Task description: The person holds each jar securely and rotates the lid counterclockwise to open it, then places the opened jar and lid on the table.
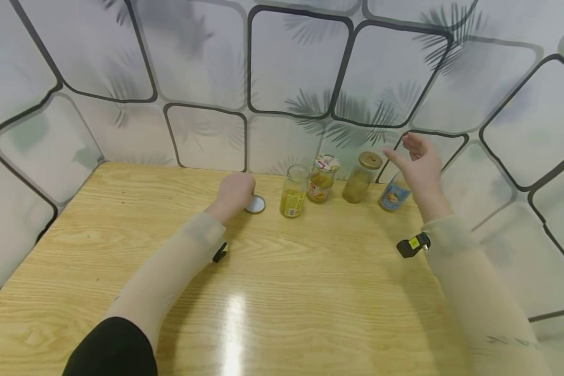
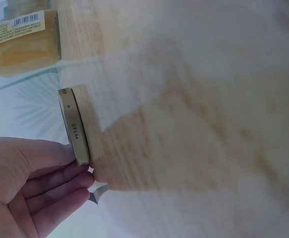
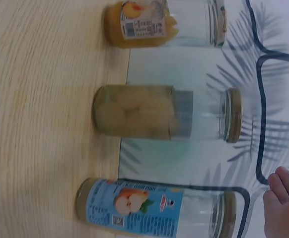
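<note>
My left hand [image 1: 235, 193] pinches the edge of a gold jar lid [image 2: 76, 126] between thumb and fingers, low at the table top. The lid's white inner face [image 1: 255, 204] is turned up. To its right stands an uncapped glass jar [image 1: 292, 201] with yellow contents. On the far right my right hand [image 1: 422, 164] hovers by the top of a blue-labelled jar [image 1: 394, 196], thumb and fingers spread apart. In the right wrist view, that jar's gold lid [image 3: 228, 215] is on, and the fingers [image 3: 283, 186] are apart from it.
A jar with a patterned lid [image 1: 322, 180] and a gold-lidded jar of pale fruit [image 1: 359, 180] stand between the uncapped jar and the blue-labelled one. Behind the row, a patterned wall [image 1: 207, 136] meets the wooden table [image 1: 282, 277].
</note>
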{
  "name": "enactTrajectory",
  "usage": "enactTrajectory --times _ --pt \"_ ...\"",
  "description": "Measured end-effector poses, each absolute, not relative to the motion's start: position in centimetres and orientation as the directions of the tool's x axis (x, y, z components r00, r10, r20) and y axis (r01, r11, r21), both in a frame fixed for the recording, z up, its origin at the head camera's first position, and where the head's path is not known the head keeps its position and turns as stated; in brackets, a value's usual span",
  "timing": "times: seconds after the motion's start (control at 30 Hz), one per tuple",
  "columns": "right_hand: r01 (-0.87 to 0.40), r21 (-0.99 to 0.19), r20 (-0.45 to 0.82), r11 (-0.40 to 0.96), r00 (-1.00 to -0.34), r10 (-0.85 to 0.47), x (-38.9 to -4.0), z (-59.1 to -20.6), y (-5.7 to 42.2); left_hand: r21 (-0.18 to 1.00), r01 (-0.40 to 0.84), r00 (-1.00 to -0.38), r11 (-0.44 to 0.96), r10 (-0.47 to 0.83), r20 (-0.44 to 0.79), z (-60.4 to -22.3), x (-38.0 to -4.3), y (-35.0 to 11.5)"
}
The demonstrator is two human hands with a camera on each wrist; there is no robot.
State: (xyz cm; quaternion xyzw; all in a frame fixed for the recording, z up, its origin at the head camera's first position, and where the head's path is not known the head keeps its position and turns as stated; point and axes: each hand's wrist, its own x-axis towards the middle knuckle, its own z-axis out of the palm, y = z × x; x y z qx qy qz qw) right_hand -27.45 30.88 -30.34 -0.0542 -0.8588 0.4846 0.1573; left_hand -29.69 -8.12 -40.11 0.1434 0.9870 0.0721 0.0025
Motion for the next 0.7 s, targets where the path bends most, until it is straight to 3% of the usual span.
enactTrajectory --times 0.7 --pt "0.110 -0.854 0.124 0.509 -0.906 0.404 -26.9 -32.3 36.0 0.155 0.271 -0.961 0.950 0.275 -0.005 -40.1 -29.7 -8.1"
